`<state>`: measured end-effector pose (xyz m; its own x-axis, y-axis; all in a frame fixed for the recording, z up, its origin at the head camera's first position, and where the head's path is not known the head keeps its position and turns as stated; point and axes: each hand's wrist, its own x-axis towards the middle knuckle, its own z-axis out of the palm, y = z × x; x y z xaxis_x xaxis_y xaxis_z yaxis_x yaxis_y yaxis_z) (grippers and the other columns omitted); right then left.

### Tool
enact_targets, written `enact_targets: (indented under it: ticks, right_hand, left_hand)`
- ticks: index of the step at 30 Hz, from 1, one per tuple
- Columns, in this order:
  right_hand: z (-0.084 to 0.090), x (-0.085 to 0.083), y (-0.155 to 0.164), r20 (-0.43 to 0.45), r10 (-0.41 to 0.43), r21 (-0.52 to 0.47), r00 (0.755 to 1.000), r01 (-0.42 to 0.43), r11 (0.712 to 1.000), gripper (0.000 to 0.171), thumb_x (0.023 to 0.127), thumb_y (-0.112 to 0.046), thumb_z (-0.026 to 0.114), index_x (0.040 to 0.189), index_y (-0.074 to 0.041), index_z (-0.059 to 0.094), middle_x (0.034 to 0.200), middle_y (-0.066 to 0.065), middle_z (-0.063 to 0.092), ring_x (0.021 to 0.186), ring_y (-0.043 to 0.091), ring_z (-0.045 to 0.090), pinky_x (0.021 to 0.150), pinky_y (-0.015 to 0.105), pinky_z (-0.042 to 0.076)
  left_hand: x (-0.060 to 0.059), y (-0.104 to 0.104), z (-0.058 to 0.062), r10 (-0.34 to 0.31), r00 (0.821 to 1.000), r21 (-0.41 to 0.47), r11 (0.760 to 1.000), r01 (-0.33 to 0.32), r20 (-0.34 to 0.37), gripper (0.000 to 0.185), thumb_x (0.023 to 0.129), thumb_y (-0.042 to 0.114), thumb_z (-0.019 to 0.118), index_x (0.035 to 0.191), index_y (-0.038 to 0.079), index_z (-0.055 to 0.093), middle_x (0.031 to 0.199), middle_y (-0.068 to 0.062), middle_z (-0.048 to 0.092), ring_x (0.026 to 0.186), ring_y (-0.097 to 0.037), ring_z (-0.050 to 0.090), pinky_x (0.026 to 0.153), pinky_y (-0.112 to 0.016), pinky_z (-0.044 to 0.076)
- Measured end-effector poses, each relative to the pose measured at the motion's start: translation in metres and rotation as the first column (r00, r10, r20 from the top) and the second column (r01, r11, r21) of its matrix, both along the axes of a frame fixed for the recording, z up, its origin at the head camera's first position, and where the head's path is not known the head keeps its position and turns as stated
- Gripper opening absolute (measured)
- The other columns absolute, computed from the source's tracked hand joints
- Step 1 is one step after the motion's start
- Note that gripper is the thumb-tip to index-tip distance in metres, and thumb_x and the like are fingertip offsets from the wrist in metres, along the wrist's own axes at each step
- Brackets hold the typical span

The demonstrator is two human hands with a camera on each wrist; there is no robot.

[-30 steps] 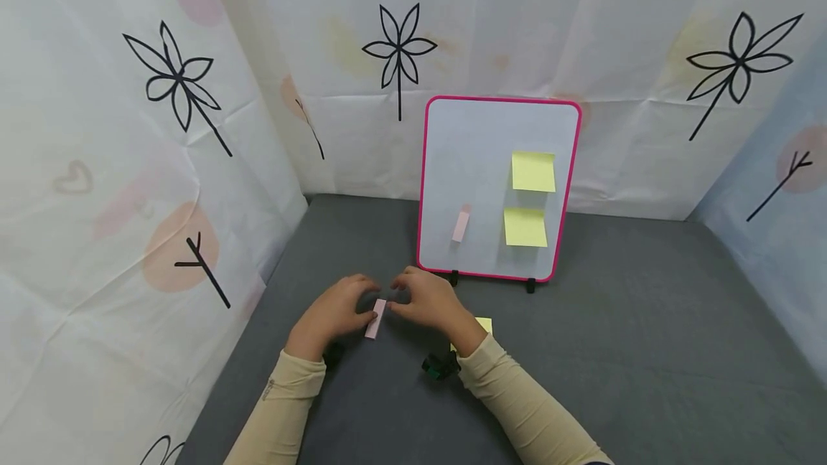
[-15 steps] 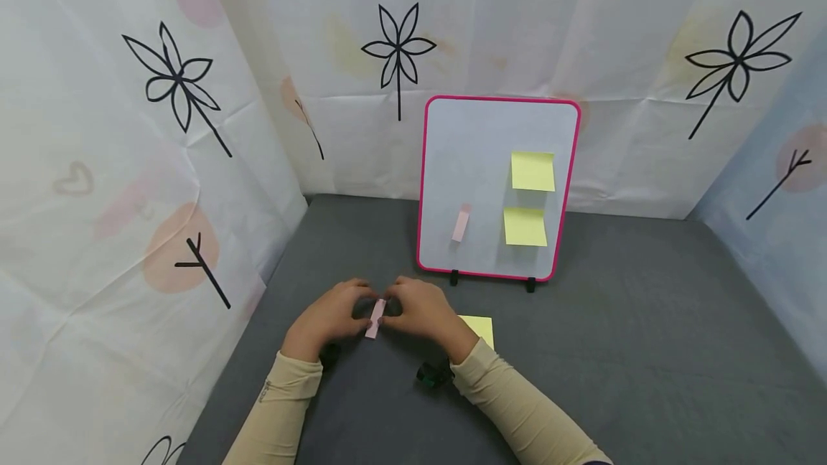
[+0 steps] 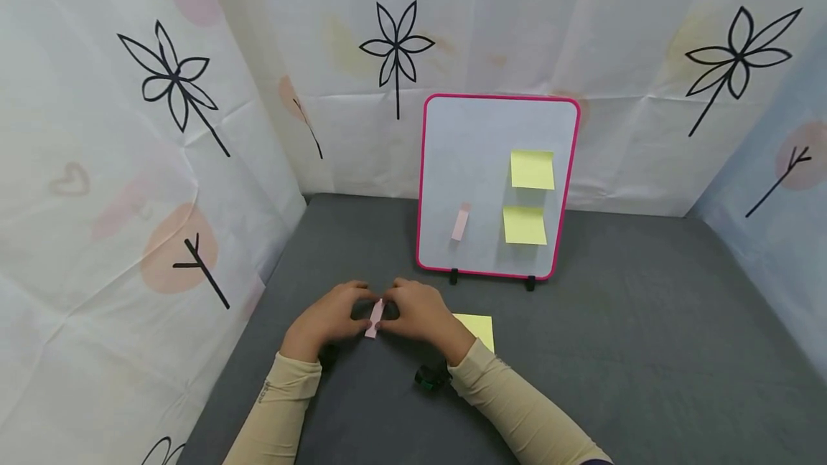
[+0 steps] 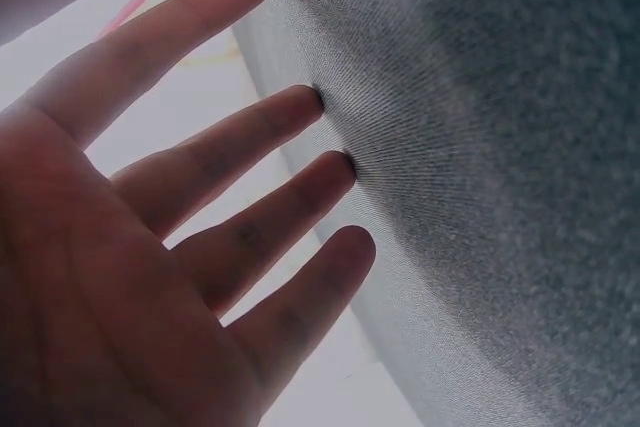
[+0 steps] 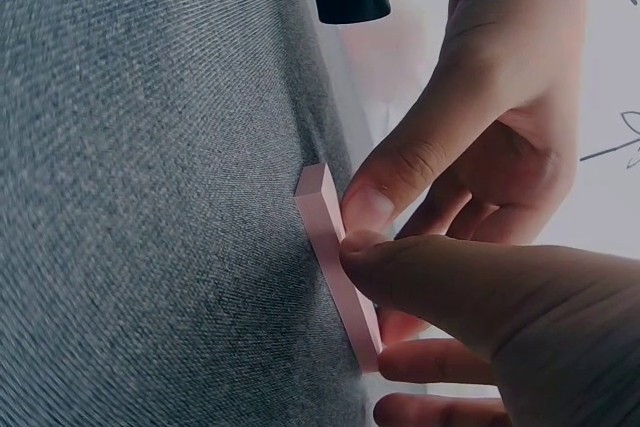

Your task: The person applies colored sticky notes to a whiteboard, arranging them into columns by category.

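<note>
Pink and narrow, the sticky-note pad [image 3: 375,318] lay on the grey counter [image 3: 646,350] just in front of the pink-framed whiteboard [image 3: 478,163], pinched between both hands. The right hand [image 3: 416,314] gripped its edge with thumb and fingertip, while the left hand [image 3: 326,318] touched it with a finger, its other fingers straight. A yellow sticky-note pad [image 3: 477,327] lay nearer the whiteboard's feet.
</note>
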<state>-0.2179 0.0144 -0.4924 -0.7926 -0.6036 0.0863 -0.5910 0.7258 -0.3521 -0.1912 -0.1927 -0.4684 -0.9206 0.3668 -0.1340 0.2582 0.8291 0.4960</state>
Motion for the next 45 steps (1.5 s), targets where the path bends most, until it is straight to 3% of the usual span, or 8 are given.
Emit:
enact_targets:
  ticks: [13,25,33,45]
  right_hand:
    - [0.0018,0.0059,-0.0005,-0.084,0.009,0.020,0.996,-0.008,1.000,0.042,0.087,-0.051,0.085,0.115,-0.020,0.081,0.106,-0.002,0.070,0.076,0.009,0.060,0.063,0.027,0.051]
    - [0.0047,0.0055,-0.0027,-0.048,-0.011,0.029,0.999,0.013,0.999,0.041,0.089,-0.049,0.084,0.118,-0.020,0.081,0.112,0.000,0.072,0.087,0.013,0.066,0.071,0.032,0.058]
    - [0.0039,0.0056,-0.0027,-0.064,-0.010,0.005,0.998,0.010,1.000,0.032,0.092,-0.042,0.081,0.115,-0.020,0.082,0.107,0.000,0.072,0.082,0.012,0.064,0.066,0.030,0.055]
    - [0.0035,0.0063,-0.0026,-0.081,-0.008,0.021,0.997,0.010,1.000,0.030,0.094,-0.042,0.080,0.115,-0.022,0.081,0.105,-0.001,0.070,0.078,0.010,0.061,0.064,0.029,0.052]
  left_hand:
    - [-0.0013,-0.0036,-0.0044,-0.005,1.000,-0.011,1.000,0.005,0.012,0.043,0.094,0.015,0.081,0.136,0.012,0.073,0.157,-0.024,0.052,0.147,-0.045,0.049,0.115,-0.062,0.045]
    - [0.0004,-0.0031,-0.0002,0.013,0.999,-0.013,1.000,-0.012,0.051,0.044,0.093,0.016,0.082,0.136,0.016,0.074,0.160,-0.020,0.051,0.148,-0.043,0.049,0.114,-0.061,0.047]
    - [-0.0010,-0.0029,-0.0026,0.010,0.999,-0.004,1.000,-0.010,0.042,0.040,0.095,0.018,0.081,0.135,0.015,0.074,0.159,-0.021,0.051,0.145,-0.043,0.052,0.112,-0.060,0.049]
    - [-0.0019,-0.0039,-0.0054,0.018,0.999,0.010,1.000,-0.019,0.032,0.039,0.096,0.019,0.081,0.134,0.014,0.075,0.158,-0.021,0.053,0.145,-0.042,0.053,0.112,-0.059,0.049]
